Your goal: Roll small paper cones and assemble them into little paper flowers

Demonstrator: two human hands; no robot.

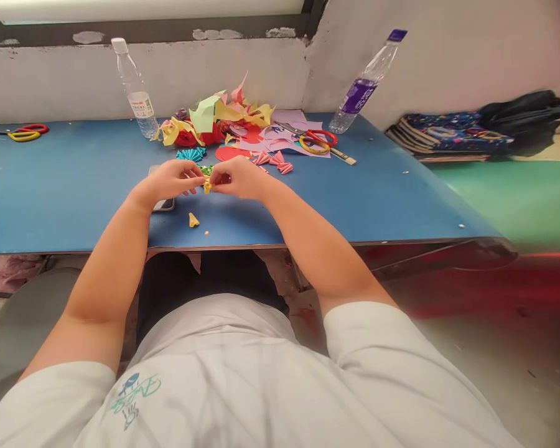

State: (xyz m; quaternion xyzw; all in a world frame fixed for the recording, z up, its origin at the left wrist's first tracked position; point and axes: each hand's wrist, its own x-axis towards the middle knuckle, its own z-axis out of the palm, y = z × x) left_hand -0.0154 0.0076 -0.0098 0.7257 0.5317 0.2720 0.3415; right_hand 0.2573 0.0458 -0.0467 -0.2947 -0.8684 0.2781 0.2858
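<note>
My left hand (168, 181) and my right hand (240, 177) meet above the blue table (65, 186), fingers pinched together on a small yellow folded paper piece (208, 185). A second small yellow paper piece (193, 219) lies on the table just below my hands. A phone (164, 203) lies partly hidden under my left wrist. Behind my hands sit a teal paper fan (191, 154), a green scrap (206, 168) and pink folded fans (275, 160).
A heap of coloured paper scraps (219, 118) lies at the back, with red-and-yellow scissors (318, 140) beside it and another pair (25, 132) at far left. Two plastic bottles (135, 90) (366, 81) stand by the wall. Folded cloth and a dark bag (476, 127) lie on the right.
</note>
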